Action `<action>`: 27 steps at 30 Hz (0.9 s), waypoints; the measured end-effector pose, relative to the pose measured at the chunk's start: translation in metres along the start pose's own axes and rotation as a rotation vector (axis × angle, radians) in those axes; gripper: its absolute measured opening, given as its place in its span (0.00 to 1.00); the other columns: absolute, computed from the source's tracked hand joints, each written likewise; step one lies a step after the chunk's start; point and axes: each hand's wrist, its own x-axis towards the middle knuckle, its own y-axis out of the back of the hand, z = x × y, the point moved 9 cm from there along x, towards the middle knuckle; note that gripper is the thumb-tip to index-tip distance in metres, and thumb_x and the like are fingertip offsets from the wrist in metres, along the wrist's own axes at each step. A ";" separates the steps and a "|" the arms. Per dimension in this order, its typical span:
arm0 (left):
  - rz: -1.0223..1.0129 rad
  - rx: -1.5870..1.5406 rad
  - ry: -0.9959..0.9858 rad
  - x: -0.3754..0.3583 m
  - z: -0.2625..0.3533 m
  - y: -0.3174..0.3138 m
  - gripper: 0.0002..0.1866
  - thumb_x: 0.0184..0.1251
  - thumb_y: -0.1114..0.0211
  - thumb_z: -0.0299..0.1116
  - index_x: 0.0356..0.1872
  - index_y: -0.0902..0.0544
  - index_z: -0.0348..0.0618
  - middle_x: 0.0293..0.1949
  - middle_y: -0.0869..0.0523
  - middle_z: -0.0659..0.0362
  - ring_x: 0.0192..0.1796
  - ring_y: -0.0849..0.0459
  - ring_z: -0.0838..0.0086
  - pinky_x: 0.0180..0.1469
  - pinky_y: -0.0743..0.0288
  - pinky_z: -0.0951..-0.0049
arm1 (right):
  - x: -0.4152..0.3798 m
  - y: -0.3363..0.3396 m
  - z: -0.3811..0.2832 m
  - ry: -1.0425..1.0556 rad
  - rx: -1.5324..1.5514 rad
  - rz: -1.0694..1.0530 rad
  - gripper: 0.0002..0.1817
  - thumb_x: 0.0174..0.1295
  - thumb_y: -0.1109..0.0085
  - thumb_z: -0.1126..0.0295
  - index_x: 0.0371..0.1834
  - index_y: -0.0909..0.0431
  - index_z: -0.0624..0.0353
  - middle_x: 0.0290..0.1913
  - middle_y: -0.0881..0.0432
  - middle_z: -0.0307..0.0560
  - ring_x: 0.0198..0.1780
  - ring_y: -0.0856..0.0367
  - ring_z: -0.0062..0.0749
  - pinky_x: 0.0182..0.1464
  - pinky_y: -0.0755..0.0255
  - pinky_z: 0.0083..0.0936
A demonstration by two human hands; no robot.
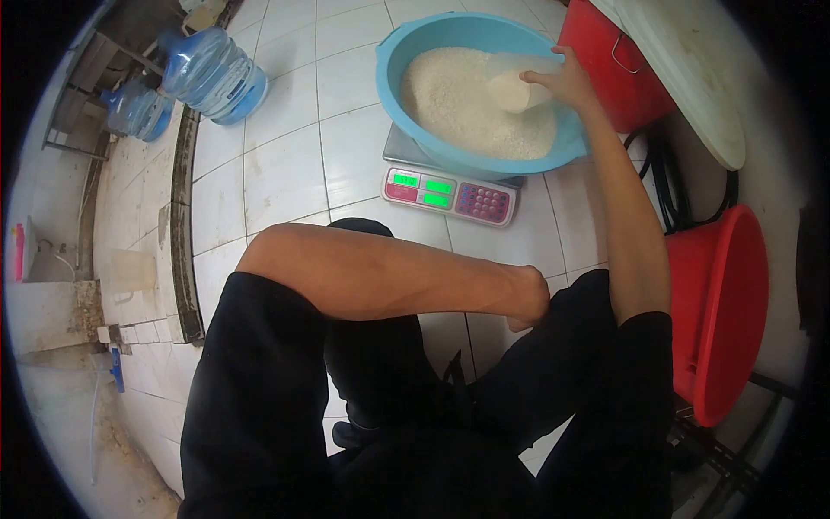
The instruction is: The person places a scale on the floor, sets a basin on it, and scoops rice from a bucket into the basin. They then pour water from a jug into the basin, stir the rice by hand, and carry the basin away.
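Note:
My right hand (566, 80) reaches over a large light-blue tub (389, 91), closed around a translucent plastic jug (519, 66). The jug is tilted, and pale powder shows at its mouth. Below it, the tub holds a broad heap of off-white, flour-like powder (450, 95). The tub rests on a digital scale (449, 198), which has lit green displays and a keypad on its near side. The digits are too small to read surely. My left hand is out of view.
My bent bare leg (389, 270) crosses in front of me. Two large blue water bottles (216, 76) (138, 111) are at the left. Along the right stand a red bin (614, 69), a whitish lid (692, 86) and a red lid (731, 316). White tiles (285, 182) cover the floor.

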 end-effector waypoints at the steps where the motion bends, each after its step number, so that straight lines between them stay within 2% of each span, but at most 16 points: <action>1: 0.000 0.001 -0.001 -0.001 0.001 0.001 0.17 0.60 0.38 0.39 0.50 0.18 0.48 0.44 0.12 0.57 0.48 0.14 0.59 0.49 0.19 0.58 | 0.000 0.001 -0.002 0.012 -0.036 0.002 0.59 0.33 0.21 0.43 0.68 0.39 0.63 0.61 0.25 0.66 0.63 0.25 0.54 0.64 0.30 0.42; 4: -0.022 0.016 0.020 -0.002 -0.001 -0.002 0.17 0.60 0.38 0.39 0.49 0.18 0.48 0.43 0.12 0.56 0.48 0.14 0.59 0.48 0.19 0.58 | 0.000 0.000 -0.004 0.011 -0.059 0.000 0.59 0.33 0.21 0.43 0.68 0.39 0.62 0.61 0.25 0.66 0.63 0.25 0.54 0.65 0.31 0.42; 6: 0.041 0.004 0.013 -0.002 -0.001 0.001 0.15 0.60 0.37 0.39 0.46 0.16 0.47 0.42 0.12 0.56 0.48 0.14 0.59 0.47 0.19 0.59 | -0.004 0.002 -0.007 -0.006 -0.049 -0.004 0.59 0.33 0.21 0.43 0.69 0.39 0.62 0.60 0.25 0.66 0.62 0.24 0.54 0.65 0.31 0.42; 8: 0.028 0.013 0.002 -0.001 -0.001 0.001 0.14 0.60 0.37 0.39 0.45 0.16 0.47 0.42 0.12 0.56 0.48 0.14 0.59 0.47 0.19 0.59 | -0.011 0.000 -0.004 -0.160 0.119 -0.071 0.59 0.33 0.21 0.43 0.69 0.39 0.62 0.60 0.25 0.66 0.62 0.24 0.52 0.58 0.25 0.39; 9: 0.015 0.021 -0.008 -0.002 0.001 0.001 0.14 0.59 0.37 0.39 0.44 0.16 0.47 0.42 0.12 0.56 0.48 0.14 0.59 0.47 0.19 0.58 | -0.009 -0.001 -0.002 -0.160 0.119 -0.072 0.59 0.33 0.21 0.43 0.69 0.39 0.62 0.60 0.25 0.66 0.62 0.24 0.52 0.58 0.25 0.39; 11: 0.018 0.011 0.007 -0.005 0.000 0.002 0.14 0.60 0.37 0.39 0.44 0.16 0.47 0.42 0.12 0.56 0.48 0.14 0.59 0.47 0.19 0.58 | -0.005 -0.003 -0.002 -0.120 0.081 -0.086 0.58 0.33 0.21 0.44 0.68 0.39 0.62 0.58 0.24 0.65 0.61 0.23 0.49 0.47 0.19 0.34; 14: 0.022 -0.007 0.015 -0.007 0.000 0.005 0.13 0.60 0.37 0.39 0.43 0.16 0.46 0.43 0.12 0.56 0.48 0.14 0.59 0.47 0.19 0.59 | 0.005 -0.003 0.003 -0.025 -0.049 -0.007 0.58 0.35 0.21 0.45 0.69 0.40 0.62 0.59 0.25 0.65 0.60 0.22 0.48 0.42 0.16 0.32; 15: 0.020 -0.015 0.011 -0.007 0.000 0.005 0.13 0.60 0.37 0.39 0.43 0.16 0.46 0.43 0.12 0.56 0.48 0.14 0.59 0.47 0.19 0.59 | 0.002 0.000 -0.001 -0.025 -0.049 -0.006 0.58 0.35 0.21 0.45 0.69 0.40 0.62 0.59 0.25 0.65 0.60 0.22 0.48 0.42 0.16 0.32; 17: 0.005 -0.012 0.011 -0.006 0.000 0.005 0.13 0.60 0.37 0.39 0.43 0.16 0.46 0.43 0.12 0.56 0.48 0.14 0.60 0.47 0.19 0.59 | -0.010 -0.001 -0.001 -0.185 0.172 -0.092 0.58 0.36 0.22 0.44 0.69 0.41 0.64 0.63 0.29 0.66 0.62 0.25 0.50 0.48 0.15 0.39; 20: 0.022 -0.004 0.012 -0.010 0.001 0.005 0.14 0.61 0.37 0.39 0.44 0.15 0.46 0.44 0.12 0.56 0.48 0.14 0.60 0.48 0.19 0.59 | -0.020 0.007 -0.006 -0.213 0.354 -0.080 0.59 0.38 0.23 0.44 0.70 0.43 0.66 0.66 0.35 0.70 0.65 0.28 0.54 0.51 0.16 0.42; 21: 0.049 -0.001 0.012 -0.011 0.001 0.006 0.14 0.61 0.37 0.39 0.45 0.15 0.46 0.45 0.12 0.56 0.49 0.14 0.60 0.48 0.20 0.59 | -0.017 0.007 -0.002 -0.213 0.355 -0.081 0.59 0.38 0.23 0.44 0.70 0.43 0.66 0.66 0.35 0.70 0.65 0.28 0.54 0.51 0.16 0.42; 23: 0.038 0.003 0.015 -0.011 0.001 0.006 0.14 0.61 0.38 0.39 0.45 0.15 0.46 0.45 0.12 0.56 0.49 0.14 0.60 0.48 0.20 0.59 | -0.012 0.005 0.008 -0.256 0.445 -0.121 0.60 0.40 0.25 0.43 0.71 0.46 0.67 0.65 0.38 0.74 0.66 0.31 0.61 0.51 0.16 0.41; 27: 0.017 0.010 0.012 -0.009 0.001 0.006 0.15 0.62 0.37 0.40 0.46 0.15 0.46 0.44 0.12 0.56 0.48 0.14 0.60 0.48 0.20 0.60 | -0.015 0.011 0.007 -0.312 0.622 -0.089 0.59 0.43 0.26 0.43 0.71 0.47 0.68 0.63 0.38 0.76 0.63 0.30 0.64 0.50 0.15 0.39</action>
